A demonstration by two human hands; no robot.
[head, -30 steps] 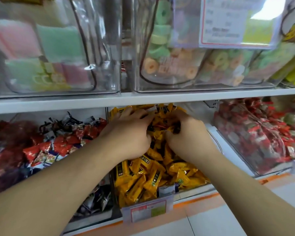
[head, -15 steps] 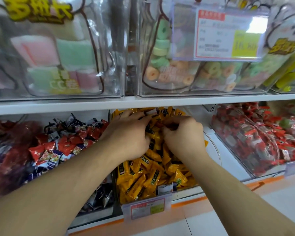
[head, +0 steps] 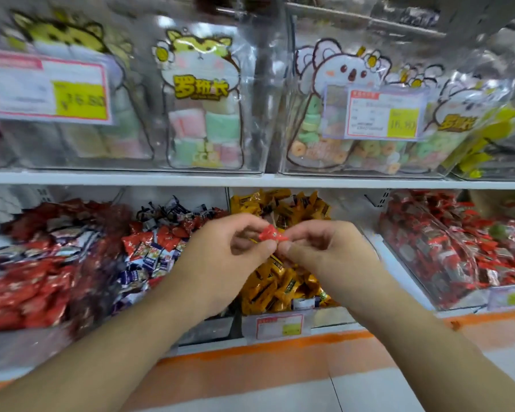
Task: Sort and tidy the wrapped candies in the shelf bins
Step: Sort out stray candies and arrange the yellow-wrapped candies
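Both hands meet in front of the yellow-candy bin point(head: 280, 321) — the left hand point(head: 220, 257) and the right hand point(head: 324, 257) each pinch one end of a small red wrapped candy point(head: 270, 234) held between them, with the red-candy bin point(head: 458, 295) at three o'clock.

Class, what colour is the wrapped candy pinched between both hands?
Red candy, clearest in the head view.

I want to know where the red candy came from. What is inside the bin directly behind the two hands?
Yellow wrapped candies with dark labels fill that clear plastic bin. Both hands and the small red wrapped candy cover its middle; lower layers are hidden.
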